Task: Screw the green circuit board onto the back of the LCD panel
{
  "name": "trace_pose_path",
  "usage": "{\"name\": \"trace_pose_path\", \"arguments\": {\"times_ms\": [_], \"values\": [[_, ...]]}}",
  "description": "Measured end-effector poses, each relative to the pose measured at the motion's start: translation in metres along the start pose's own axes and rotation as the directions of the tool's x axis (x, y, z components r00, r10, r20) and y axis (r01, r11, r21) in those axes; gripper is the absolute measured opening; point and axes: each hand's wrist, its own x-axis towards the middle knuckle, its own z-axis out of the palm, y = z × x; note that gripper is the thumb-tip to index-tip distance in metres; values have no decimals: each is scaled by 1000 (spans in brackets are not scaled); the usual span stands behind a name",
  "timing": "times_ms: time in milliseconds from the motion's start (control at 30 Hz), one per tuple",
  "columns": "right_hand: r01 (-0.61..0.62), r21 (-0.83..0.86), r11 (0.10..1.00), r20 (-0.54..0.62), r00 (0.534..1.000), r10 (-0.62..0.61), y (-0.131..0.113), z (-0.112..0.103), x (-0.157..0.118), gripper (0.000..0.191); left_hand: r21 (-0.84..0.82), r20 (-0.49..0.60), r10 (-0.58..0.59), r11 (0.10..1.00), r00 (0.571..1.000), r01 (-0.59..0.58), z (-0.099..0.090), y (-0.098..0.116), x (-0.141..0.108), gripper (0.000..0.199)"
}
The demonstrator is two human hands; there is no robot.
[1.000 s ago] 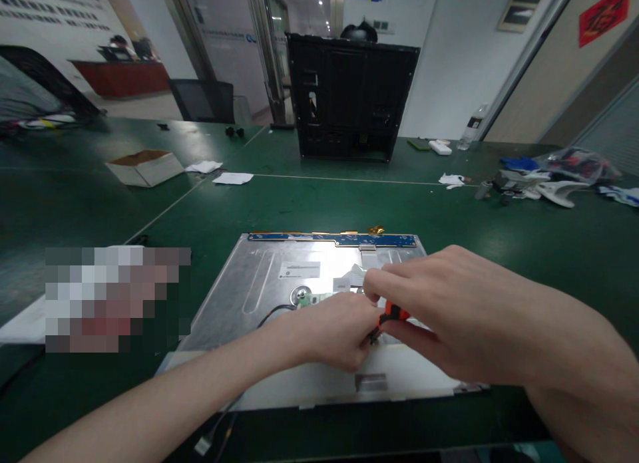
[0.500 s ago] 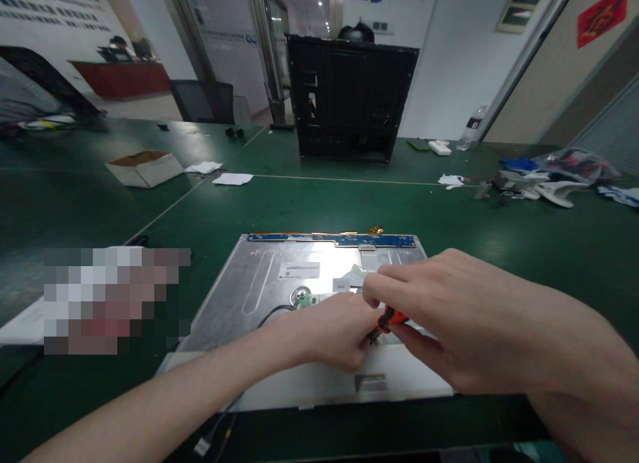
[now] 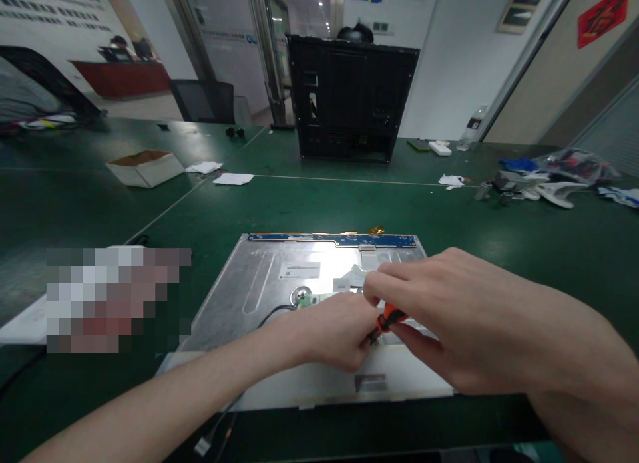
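A silver metal display panel [image 3: 229, 290] lies flat in front of me, its back facing up, with a blue circuit strip [image 3: 319, 239] along the far edge. My right hand [image 3: 449, 323] pinches the red-and-black handle of a screwdriver [image 3: 387, 318], whose tip points down to the left at the panel. Close against it, my left hand [image 3: 339, 331] rests on the panel with curled fingers. What those fingers hold is hidden. A small green board [image 3: 312, 299] with dark cables shows beside my left hand, partly covered by it.
A black monitor back cover [image 3: 352, 104] stands upright across the green table [image 3: 309, 203]. An open box [image 3: 144, 169] and papers [image 3: 233, 179] lie at left. A bottle [image 3: 470, 128] and a heap of plastic bags and parts [image 3: 564, 173] are at right. A blurred patch hides something at near left.
The screwdriver handle has turned slightly between my right fingers. Both hands and the panel stay in the same place.
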Motion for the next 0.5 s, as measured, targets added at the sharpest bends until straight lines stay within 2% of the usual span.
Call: {"name": "trace_pose_path", "arguments": {"times_ms": [133, 367, 500], "values": [[5, -23, 1000, -8, 1000, -5, 1, 1, 0, 19, 3, -10, 14, 1000, 1000, -14, -1, 0, 0, 12], [-36, -63, 997, -24, 999, 35, 2, 2, 3, 6, 9, -14, 64, 998, 998, -64, -1, -1, 1, 11], [-12, -5, 1000, 1, 1000, 12, 1, 1, 1, 14, -1, 1, 38, 999, 999, -38, -2, -1, 1, 18]]}}
